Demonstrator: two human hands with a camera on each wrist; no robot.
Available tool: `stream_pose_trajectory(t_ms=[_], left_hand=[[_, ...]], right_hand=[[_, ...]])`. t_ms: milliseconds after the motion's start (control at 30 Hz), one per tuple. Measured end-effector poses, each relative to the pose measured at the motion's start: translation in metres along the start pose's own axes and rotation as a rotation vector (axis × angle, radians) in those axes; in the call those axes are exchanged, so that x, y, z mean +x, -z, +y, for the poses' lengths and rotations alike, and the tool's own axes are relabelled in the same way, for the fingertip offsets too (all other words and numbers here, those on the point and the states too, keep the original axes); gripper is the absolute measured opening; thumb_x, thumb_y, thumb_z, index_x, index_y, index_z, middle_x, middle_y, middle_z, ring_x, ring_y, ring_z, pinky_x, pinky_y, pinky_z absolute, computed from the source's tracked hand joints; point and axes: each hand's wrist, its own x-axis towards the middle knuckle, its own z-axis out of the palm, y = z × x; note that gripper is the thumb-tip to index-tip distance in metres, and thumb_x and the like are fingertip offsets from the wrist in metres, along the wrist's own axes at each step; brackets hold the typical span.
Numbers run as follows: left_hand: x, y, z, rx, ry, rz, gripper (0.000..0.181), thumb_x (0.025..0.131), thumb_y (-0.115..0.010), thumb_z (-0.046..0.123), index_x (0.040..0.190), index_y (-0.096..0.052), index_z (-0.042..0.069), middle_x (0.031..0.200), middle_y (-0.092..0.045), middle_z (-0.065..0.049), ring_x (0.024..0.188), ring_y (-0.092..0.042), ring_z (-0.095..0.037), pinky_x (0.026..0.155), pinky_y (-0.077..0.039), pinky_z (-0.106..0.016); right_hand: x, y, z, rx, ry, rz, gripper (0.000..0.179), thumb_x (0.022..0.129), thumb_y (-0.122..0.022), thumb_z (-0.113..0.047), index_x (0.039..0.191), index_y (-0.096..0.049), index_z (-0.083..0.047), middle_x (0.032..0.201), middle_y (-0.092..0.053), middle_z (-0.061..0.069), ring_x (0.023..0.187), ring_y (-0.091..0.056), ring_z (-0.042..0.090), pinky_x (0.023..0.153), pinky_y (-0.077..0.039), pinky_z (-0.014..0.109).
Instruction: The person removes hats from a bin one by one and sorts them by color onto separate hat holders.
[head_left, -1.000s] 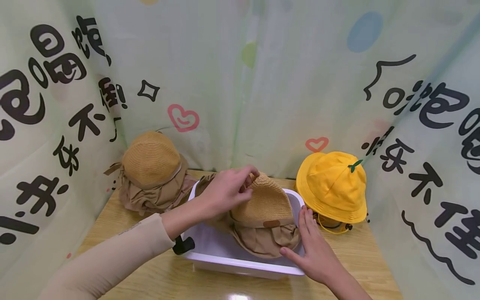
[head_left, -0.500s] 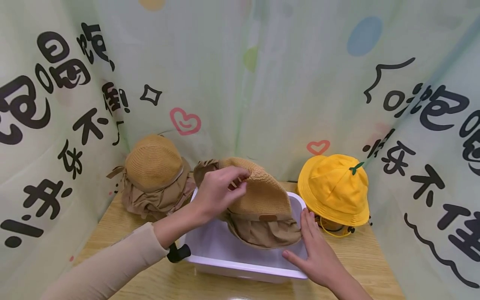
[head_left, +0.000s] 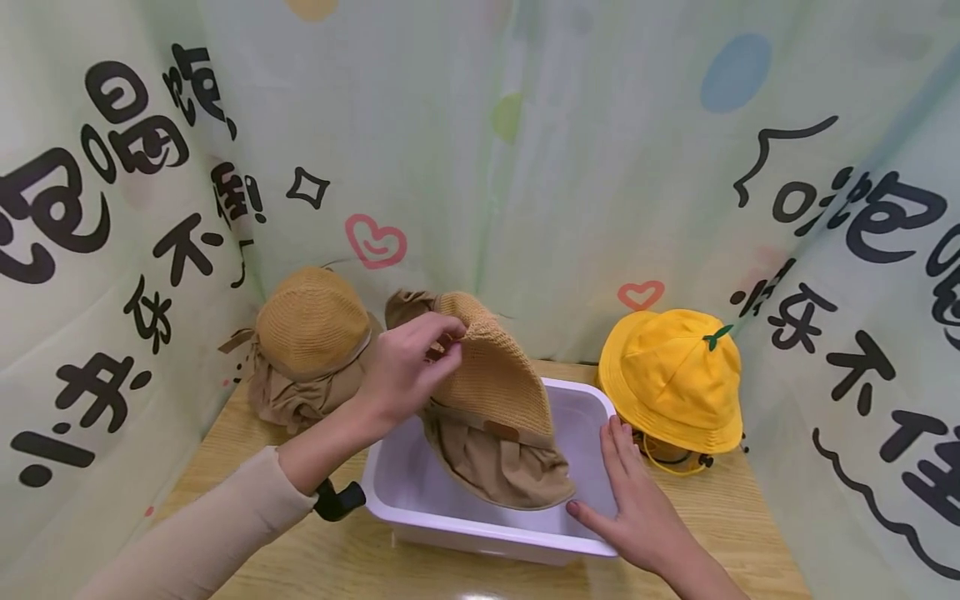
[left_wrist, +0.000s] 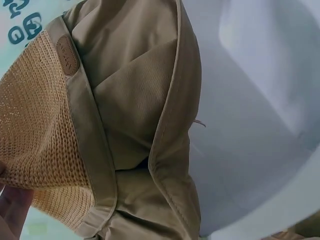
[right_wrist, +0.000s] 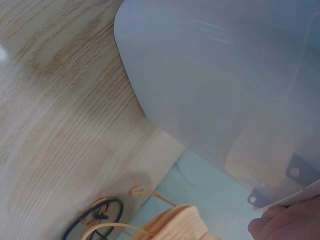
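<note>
My left hand [head_left: 412, 362] pinches the top of the woven straw crown of a sun hat [head_left: 498, 358], which has a brown fabric brim and a small brown label. The hat hangs tilted over a white plastic tub [head_left: 487, 527], its brim over the tub's inside. In the left wrist view, fingertips [left_wrist: 15, 205] grip the straw weave of the hat [left_wrist: 140, 110]. My right hand [head_left: 637, 508] rests on the tub's right rim with straight fingers, thumb toward the inside. The right wrist view shows the tub's outer wall [right_wrist: 210, 85] beside that hand [right_wrist: 290, 222].
Another straw-and-brown hat [head_left: 311, 325] sits on the wooden table [head_left: 322, 562] to the left of the tub. To the right stands a yellow bucket hat [head_left: 675, 375] with a green sprout and a cord. Printed curtains [head_left: 420, 125] enclose the table at the back and sides.
My left hand has lifted the sun hat upward and to the left, from low in the tub to hanging above it. My right hand stays on the rim.
</note>
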Motion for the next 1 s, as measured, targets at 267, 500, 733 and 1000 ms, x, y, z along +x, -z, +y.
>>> stream_pose_trajectory(t_ms=[267,500,733,1000], left_hand=[[0.002,0.02,-0.003,-0.014,0.004,0.074,0.013,0.086,-0.066,-0.004,0.095,-0.068,0.005,0.091,-0.07,-0.004,0.079,-0.069,-0.014,0.063,-0.057,-0.025],[0.009,0.041,-0.005,0.019,0.006,0.138,0.013,0.084,-0.067,-0.006,0.094,-0.07,0.003,0.089,-0.07,-0.006,0.077,-0.069,-0.016,0.062,-0.058,-0.027],[0.016,0.063,-0.013,0.07,0.002,0.178,0.013,0.083,-0.069,-0.007,0.094,-0.069,0.0,0.089,-0.071,-0.009,0.077,-0.07,-0.016,0.063,-0.058,-0.025],[0.02,0.082,-0.023,0.096,0.004,0.232,0.011,0.083,-0.069,-0.006,0.093,-0.07,-0.001,0.089,-0.072,-0.012,0.077,-0.071,-0.02,0.066,-0.053,-0.013]], right_hand=[[0.003,0.0,0.001,-0.001,0.0,-0.012,0.105,0.087,-0.069,-0.056,0.158,-0.016,0.001,0.166,-0.005,0.02,0.153,-0.002,0.039,0.11,0.012,0.015],[0.0,0.001,-0.002,0.007,-0.015,-0.03,0.104,0.087,-0.067,-0.056,0.158,-0.016,0.0,0.167,-0.003,0.02,0.153,-0.001,0.039,0.111,0.012,0.017],[0.0,0.002,-0.003,0.011,-0.04,-0.055,0.104,0.087,-0.067,-0.058,0.159,-0.016,-0.002,0.167,0.0,0.017,0.154,0.002,0.036,0.122,-0.006,0.05],[0.003,0.001,-0.001,-0.005,-0.058,-0.079,0.103,0.087,-0.066,-0.059,0.158,-0.019,-0.002,0.168,0.001,0.016,0.152,-0.002,0.043,0.112,-0.022,0.068]])
